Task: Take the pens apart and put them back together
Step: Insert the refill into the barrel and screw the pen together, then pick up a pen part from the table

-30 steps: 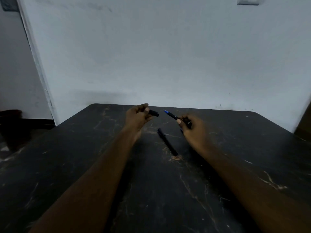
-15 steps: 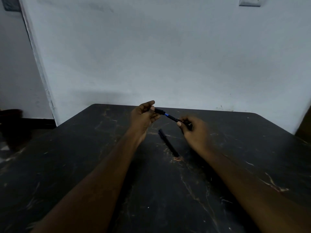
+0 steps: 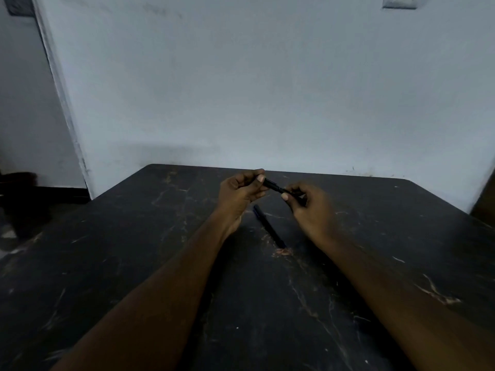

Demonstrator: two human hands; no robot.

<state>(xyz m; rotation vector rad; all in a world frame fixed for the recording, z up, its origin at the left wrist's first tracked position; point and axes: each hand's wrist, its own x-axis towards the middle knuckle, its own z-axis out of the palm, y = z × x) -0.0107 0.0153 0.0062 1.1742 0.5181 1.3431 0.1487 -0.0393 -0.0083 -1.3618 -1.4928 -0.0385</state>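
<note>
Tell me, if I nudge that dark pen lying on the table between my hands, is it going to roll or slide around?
The pen on the table looks slim and round, so it would probably roll if pushed sideways. It looks stiff and likely light. The dark table looks hard and smooth, so it may slide easily too.

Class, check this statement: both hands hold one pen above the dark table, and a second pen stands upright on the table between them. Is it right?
Not quite. The head view shows the second pen lying flat on the table, not upright. The rest holds: the left hand and right hand hold one pen above the table.
</note>
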